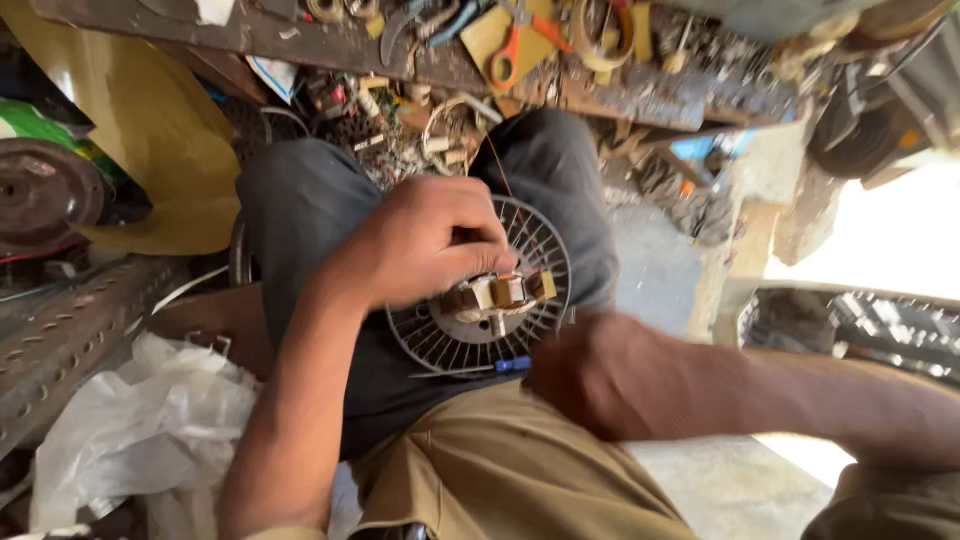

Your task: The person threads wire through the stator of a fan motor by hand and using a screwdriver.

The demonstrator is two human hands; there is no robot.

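Observation:
A round wire fan grille (530, 235) lies on my lap, across my dark trousers. At its hub sits a small motor stator (500, 293) with copper-coloured windings. My left hand (425, 240) reaches in from the lower left and grips the stator and the grille's hub from above. My right hand (600, 375) comes in from the right, blurred and closed into a fist. It holds a thin screwdriver (512, 365) with a blue handle, whose shaft points left along the grille's lower rim.
A cluttered wooden bench (300, 40) runs along the top, with orange-handled scissors (510, 50), tape rolls and wire coils. A crumpled white plastic bag (150, 430) lies at the lower left beside a perforated metal bar (60, 330). A yellow sheet (160, 130) and a dark disc (40, 195) are at the left.

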